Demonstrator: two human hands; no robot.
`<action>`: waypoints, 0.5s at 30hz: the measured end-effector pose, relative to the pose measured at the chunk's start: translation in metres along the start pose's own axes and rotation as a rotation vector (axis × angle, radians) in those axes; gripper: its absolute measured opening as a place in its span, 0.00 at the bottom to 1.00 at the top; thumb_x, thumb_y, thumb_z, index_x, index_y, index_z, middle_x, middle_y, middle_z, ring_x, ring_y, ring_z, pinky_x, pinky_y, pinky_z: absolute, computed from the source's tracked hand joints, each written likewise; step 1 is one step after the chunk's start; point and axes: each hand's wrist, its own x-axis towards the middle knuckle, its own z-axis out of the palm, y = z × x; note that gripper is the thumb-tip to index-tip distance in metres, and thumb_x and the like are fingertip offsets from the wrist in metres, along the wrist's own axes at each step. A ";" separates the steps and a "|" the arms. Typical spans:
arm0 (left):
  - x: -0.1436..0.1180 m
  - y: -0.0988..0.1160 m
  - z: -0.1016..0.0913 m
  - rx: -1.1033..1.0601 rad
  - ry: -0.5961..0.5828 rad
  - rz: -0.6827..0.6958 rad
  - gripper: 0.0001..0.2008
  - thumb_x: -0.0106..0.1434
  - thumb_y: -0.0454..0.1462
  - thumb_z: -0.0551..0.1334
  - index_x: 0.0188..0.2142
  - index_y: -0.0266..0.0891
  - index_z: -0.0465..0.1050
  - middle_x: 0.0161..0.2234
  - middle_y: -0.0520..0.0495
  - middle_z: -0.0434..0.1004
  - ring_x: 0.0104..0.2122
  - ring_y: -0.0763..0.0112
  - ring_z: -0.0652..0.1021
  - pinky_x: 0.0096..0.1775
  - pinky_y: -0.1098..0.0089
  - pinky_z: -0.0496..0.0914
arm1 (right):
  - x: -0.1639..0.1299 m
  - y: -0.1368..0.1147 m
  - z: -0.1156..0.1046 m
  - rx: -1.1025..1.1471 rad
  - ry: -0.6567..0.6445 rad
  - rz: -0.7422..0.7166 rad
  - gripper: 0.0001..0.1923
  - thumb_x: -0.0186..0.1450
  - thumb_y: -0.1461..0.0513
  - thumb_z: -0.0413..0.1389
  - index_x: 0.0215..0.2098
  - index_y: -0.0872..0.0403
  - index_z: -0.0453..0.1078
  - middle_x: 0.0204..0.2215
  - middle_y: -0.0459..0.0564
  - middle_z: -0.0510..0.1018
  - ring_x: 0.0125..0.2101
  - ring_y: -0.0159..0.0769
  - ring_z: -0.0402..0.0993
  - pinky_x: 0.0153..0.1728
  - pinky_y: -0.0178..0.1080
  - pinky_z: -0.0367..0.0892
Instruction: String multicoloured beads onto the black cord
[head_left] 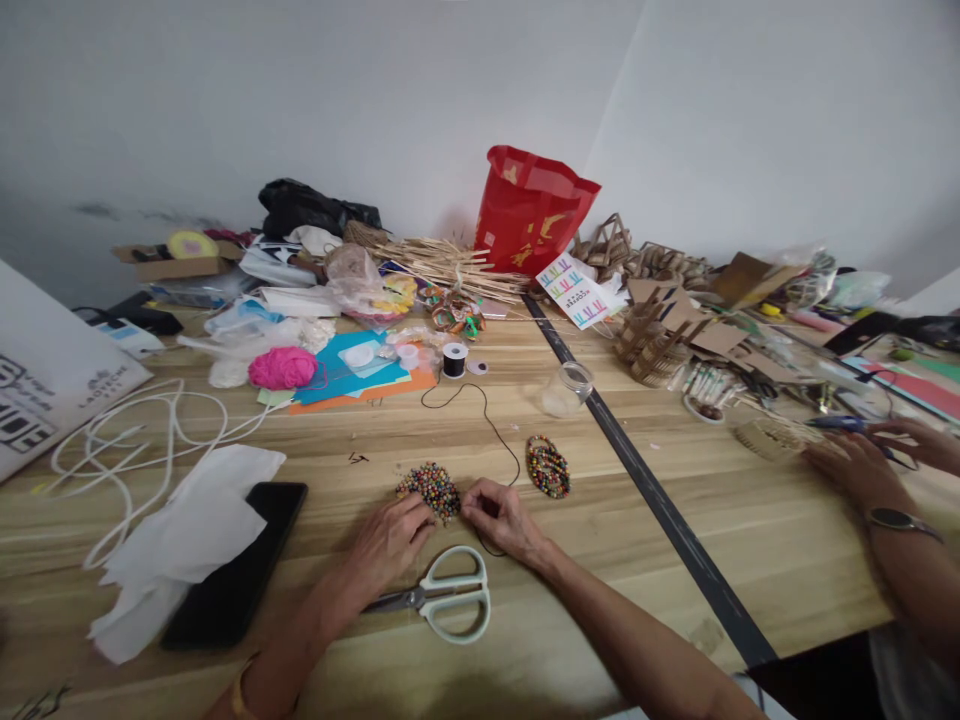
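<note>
A loose pile of small multicoloured beads (431, 488) lies on the table between my hands. My left hand (391, 540) is at its near left edge, fingers curled together against the beads; whatever they pinch is hidden. On the other side, my right hand (501, 515) is closed in a pinch on a thin black cord (501, 437), which loops back toward a black spool (454, 361). Part of the cord shows below that hand. Right of it lies a coil of strung beads (548, 467). Scissors (456, 595) with pale handles lie just below my hands.
A black phone (251, 560) lies partly under white tissue (199, 510) at left, beside a white cable (169, 420). A clear jar (568, 388) stands near the dark strip (652, 490). A co-worker's hands (859, 462) are at far right. Craft materials and a red bag (532, 215) line the back.
</note>
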 end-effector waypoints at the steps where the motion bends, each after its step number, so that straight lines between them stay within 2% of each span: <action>1: 0.000 0.000 -0.001 -0.017 -0.007 -0.007 0.09 0.61 0.29 0.56 0.29 0.37 0.74 0.30 0.46 0.75 0.31 0.67 0.75 0.34 0.70 0.68 | 0.000 0.000 0.000 0.000 -0.001 -0.001 0.06 0.60 0.62 0.55 0.28 0.58 0.69 0.22 0.45 0.70 0.23 0.28 0.61 0.24 0.31 0.57; 10: 0.005 0.004 -0.009 -0.218 0.002 -0.065 0.09 0.56 0.28 0.56 0.27 0.37 0.74 0.28 0.48 0.78 0.29 0.70 0.76 0.34 0.72 0.68 | 0.000 0.003 0.000 -0.010 -0.005 0.006 0.06 0.60 0.61 0.55 0.28 0.57 0.69 0.22 0.45 0.70 0.22 0.28 0.61 0.24 0.31 0.56; 15: 0.006 0.006 -0.013 -0.362 -0.031 -0.211 0.08 0.55 0.30 0.57 0.27 0.38 0.75 0.27 0.47 0.79 0.28 0.69 0.76 0.33 0.72 0.69 | 0.000 0.001 0.000 -0.018 -0.002 -0.017 0.05 0.59 0.63 0.55 0.28 0.57 0.69 0.22 0.44 0.70 0.22 0.28 0.61 0.24 0.30 0.56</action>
